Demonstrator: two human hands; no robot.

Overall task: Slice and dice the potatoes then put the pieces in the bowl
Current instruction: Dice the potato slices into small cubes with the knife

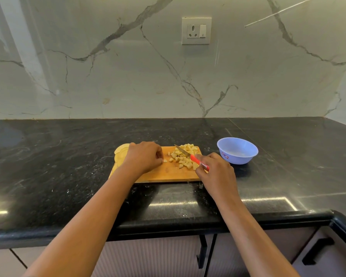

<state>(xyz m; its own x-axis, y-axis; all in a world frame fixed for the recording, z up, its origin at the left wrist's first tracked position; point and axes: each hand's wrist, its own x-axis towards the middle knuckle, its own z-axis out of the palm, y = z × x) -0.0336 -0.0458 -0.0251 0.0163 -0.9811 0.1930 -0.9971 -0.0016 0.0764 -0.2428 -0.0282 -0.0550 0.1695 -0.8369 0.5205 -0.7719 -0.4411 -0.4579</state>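
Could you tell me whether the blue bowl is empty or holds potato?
Empty: the bowl shows bare inside; the diced pieces lie on the cutting board.

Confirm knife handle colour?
Red-orange handle, gripped by the right hand; clearest in the head view.

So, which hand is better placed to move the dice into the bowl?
Probably the right hand: it is beside the bowl and the diced potato, though it grips the knife. The left hand is farther.

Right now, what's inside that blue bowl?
The bowl shows only bare inner wall, no potato pieces; its near wall hides the lowest part. The diced pieces lie on the cutting board.
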